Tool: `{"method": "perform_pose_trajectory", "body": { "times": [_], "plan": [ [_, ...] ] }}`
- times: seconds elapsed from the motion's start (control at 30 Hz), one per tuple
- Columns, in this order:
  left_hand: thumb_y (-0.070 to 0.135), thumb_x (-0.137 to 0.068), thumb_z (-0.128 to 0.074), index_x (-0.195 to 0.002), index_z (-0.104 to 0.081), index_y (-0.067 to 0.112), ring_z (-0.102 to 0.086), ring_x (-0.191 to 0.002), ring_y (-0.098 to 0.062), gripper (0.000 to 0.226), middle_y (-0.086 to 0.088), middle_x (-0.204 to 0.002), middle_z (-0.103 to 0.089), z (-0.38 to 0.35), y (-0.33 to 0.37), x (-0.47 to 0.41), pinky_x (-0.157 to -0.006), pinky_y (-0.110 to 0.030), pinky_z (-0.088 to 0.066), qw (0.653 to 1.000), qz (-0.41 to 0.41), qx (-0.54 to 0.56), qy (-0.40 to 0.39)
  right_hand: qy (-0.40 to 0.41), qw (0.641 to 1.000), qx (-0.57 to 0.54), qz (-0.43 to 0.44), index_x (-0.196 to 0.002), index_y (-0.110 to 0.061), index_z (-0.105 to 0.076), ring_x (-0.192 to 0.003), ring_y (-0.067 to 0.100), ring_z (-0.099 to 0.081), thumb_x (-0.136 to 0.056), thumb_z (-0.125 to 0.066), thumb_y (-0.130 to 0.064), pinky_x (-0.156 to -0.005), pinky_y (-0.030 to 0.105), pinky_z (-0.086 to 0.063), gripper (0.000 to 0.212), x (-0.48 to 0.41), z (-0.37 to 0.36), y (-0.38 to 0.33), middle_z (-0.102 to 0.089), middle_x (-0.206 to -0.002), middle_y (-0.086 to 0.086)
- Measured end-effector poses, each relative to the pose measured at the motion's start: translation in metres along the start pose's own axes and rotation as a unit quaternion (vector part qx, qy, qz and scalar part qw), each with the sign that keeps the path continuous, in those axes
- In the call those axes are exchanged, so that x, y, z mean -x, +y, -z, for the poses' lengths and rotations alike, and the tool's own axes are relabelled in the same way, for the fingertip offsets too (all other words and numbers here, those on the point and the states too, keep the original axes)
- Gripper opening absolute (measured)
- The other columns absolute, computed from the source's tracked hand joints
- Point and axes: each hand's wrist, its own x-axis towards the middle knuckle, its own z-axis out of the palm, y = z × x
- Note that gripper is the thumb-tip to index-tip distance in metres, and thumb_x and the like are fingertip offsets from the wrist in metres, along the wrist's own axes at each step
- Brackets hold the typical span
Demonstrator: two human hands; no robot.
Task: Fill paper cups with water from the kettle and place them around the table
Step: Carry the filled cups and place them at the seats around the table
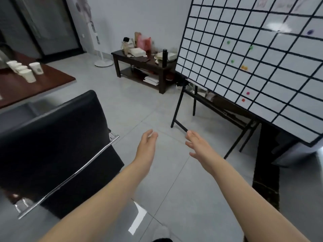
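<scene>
Here, left hand [146, 146] and right hand [198, 145] hover empty above the floor, each grip loosely spread.

Worn at head height, facing forward and tilted down over a grey tiled floor [139, 105], wide-angle with lines bowing toward the edges. Nearest to the left hand [146, 145] and right hand [198, 145], both outstretched at lower centre, with a black chair [52, 137] close at left. Farther off: table [26, 89] with paper cups [26, 70] at the far left edge, gridded whiteboard [253, 67] on the right, low bench [139, 62] against the back wall [139, 14].
</scene>
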Motion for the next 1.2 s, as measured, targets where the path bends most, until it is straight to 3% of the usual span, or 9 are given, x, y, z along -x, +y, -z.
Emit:
{"method": "perform_pose_trajectory", "body": {
  "times": [0.4, 0.77, 1.2],
  "plan": [
    [0.035, -0.100, -0.039, -0.110, -0.047, 0.028, -0.046, -0.119, -0.008, 0.015, 0.005, -0.126, -0.056, -0.037, 0.065, -0.244, -0.113, -0.040, -0.029, 0.998, 0.032, 0.038, 0.041, -0.039, 0.999, 0.008, -0.006, -0.149, -0.023, -0.026, -0.131, 0.013, -0.044, -0.100, -0.038, -0.046, -0.107, 0.038, -0.037, 0.056, -0.263, 0.020, -0.088, -0.038, -0.150, -0.005],
    [0.037, -0.097, -0.043, -0.134, -0.044, 0.020, -0.042, -0.130, -0.012, 0.041, 0.003, -0.138, -0.050, -0.033, 0.113, -0.430, -0.112, -0.037, -0.030, 0.993, -0.008, 0.048, 0.110, -0.117, 0.993, 0.021, 0.012, -0.149, -0.023, -0.026, -0.131, 0.014, -0.044, -0.099, -0.039, -0.046, -0.108, 0.039, -0.037, 0.057, -0.463, -0.021, -0.163, -0.039, -0.149, -0.006],
    [0.037, -0.098, -0.042, -0.137, -0.042, 0.021, -0.041, -0.131, -0.012, 0.042, 0.003, -0.140, -0.049, 0.056, 0.181, -0.664, -0.112, -0.037, -0.030, 0.944, -0.019, 0.078, 0.319, -0.302, 0.950, 0.075, 0.039, -0.149, -0.023, -0.025, -0.133, 0.014, -0.043, -0.099, -0.039, -0.045, -0.108, 0.040, -0.037, 0.057, -0.736, -0.143, -0.279, -0.037, -0.152, -0.004]
  ]
}}
